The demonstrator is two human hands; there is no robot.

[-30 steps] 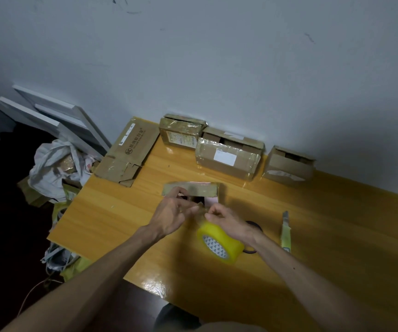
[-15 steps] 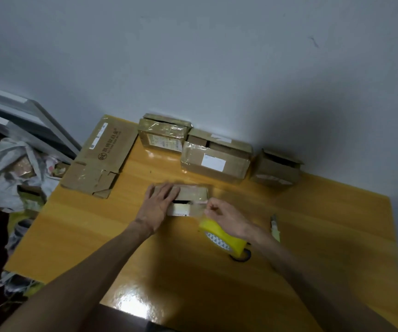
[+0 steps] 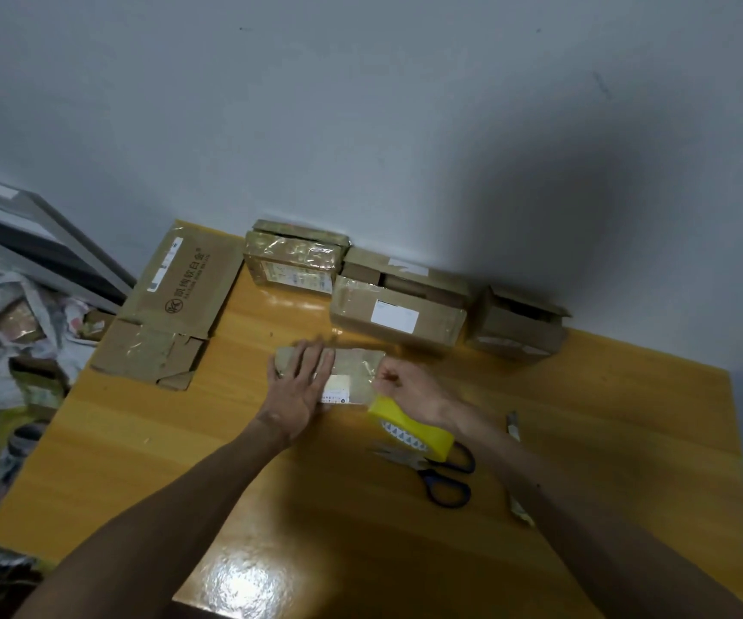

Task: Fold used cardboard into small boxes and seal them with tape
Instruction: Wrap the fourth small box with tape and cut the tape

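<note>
A small flat cardboard box (image 3: 354,373) with a white label lies in the middle of the wooden table (image 3: 182,440). My left hand (image 3: 300,390) presses flat on its left half, fingers straight. My right hand (image 3: 410,390) is at the box's right end, fingers curled, pinching what looks like the tape's end. The yellow tape roll (image 3: 410,431) sits under my right wrist; how it is held is hidden.
Black-handled scissors (image 3: 436,473) lie just right of the roll, a utility knife (image 3: 512,426) further right. Three taped boxes (image 3: 398,306) line the wall. A flattened carton (image 3: 173,306) lies at the back left. Bags and boards are piled off the left edge.
The small box went from held up in both hands to lying flat on the table. My left hand spread flat on it. The camera tilted, bringing the scissors into view.
</note>
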